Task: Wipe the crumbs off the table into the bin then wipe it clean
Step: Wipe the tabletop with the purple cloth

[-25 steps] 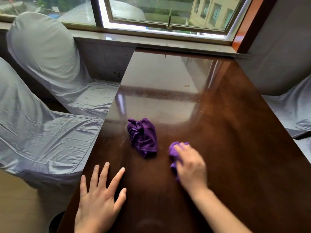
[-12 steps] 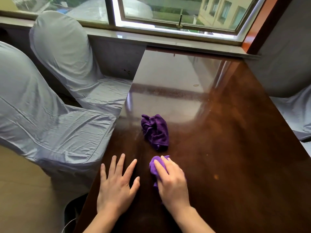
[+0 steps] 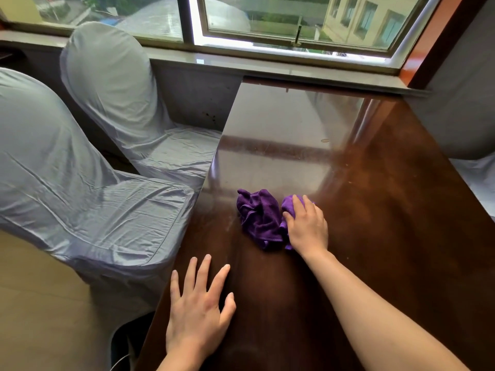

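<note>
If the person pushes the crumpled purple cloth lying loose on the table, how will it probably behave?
The crumpled purple cloth looks soft and folded, so it would probably bunch up rather than move stiffly. The table is glossy, so it likely slides easily. It seems light and cannot roll or tip.

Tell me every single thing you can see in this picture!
table: one, shiny dark brown, middle and right.
loose cloth: one, purple, crumpled on the table.
wiping cloth: one, purple, under the right hand, touching the loose cloth.
covered chairs: two, pale grey, left of the table.
another covered seat: pale grey, far right.
window: one, behind the table.
bin: dark edge only, bottom left.
left hand: flat on the table, empty.
right hand: pressing on the wiping cloth.
</note>
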Demonstrator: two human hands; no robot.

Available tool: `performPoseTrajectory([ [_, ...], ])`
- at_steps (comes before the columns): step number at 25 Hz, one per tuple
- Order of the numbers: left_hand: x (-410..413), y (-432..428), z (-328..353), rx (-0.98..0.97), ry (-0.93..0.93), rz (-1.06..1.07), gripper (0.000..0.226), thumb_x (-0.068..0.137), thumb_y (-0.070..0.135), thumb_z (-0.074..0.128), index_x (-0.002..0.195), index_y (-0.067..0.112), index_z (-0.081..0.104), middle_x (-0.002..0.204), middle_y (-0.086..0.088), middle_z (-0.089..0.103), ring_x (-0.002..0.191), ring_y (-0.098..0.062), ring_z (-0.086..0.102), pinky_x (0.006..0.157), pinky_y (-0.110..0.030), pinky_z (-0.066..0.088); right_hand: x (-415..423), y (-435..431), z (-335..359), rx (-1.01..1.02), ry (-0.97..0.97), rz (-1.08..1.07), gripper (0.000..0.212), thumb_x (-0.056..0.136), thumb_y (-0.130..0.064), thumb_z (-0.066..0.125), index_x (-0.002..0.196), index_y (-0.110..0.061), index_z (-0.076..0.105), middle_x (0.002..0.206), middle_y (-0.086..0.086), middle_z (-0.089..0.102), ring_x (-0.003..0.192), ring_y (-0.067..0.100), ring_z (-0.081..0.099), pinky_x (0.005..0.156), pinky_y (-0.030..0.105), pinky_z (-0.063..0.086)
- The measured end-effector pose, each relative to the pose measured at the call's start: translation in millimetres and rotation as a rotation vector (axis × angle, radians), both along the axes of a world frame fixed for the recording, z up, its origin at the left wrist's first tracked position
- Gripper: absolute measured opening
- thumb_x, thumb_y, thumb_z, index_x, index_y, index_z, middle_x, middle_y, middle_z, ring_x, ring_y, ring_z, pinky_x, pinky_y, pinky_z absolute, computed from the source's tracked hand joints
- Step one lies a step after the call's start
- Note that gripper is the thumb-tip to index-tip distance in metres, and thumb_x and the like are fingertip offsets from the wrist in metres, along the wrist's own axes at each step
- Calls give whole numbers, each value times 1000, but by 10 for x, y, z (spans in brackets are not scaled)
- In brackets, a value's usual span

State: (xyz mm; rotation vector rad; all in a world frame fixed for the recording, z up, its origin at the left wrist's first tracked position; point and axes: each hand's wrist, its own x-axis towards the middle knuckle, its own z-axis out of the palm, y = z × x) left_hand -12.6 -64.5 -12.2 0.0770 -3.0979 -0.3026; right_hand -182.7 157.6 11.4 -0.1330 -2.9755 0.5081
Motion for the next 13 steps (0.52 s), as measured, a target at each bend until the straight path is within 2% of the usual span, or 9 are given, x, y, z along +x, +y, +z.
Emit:
performPoseTrajectory([
  [2, -11, -15, -19, -6, 7, -7, 58, 79, 53, 43, 135, 40, 47, 152, -3, 41, 145, -27, 28, 116, -56, 13, -18, 18, -84, 45, -63, 19, 58, 99, -45, 43, 150, -22, 32, 161, 9, 27, 145, 33, 28, 118, 43, 25],
  [6, 2, -18, -30, -22, 12, -6, 58, 79, 53, 44, 136, 41, 45, 152, -3, 41, 145, -27, 28, 116, -56, 13, -33, 78, -16, -29, -131, 60, 61, 97, -50, 43, 152, -28, 25, 164, 6, 16, 149, 33, 17, 121, 47, 17],
  [10, -14, -7, -44, -47, -29, -12, 58, 80, 54, 43, 137, 40, 45, 152, -3, 41, 145, -28, 27, 115, -57, 11, 100, 107, 73, -39, -126, 77, 68, 94, -54, 47, 152, -26, 26, 163, 6, 19, 148, 31, 19, 121, 46, 18],
  [13, -14, 10, 53, -28, -110, 0, 61, 82, 57, 31, 142, 44, 33, 159, -1, 26, 150, -24, 9, 118, -56, 0, 266, 193, 235, 4, -135, 110, 74, 92, -58, 49, 153, -23, 24, 163, 6, 20, 148, 30, 19, 121, 44, 19],
])
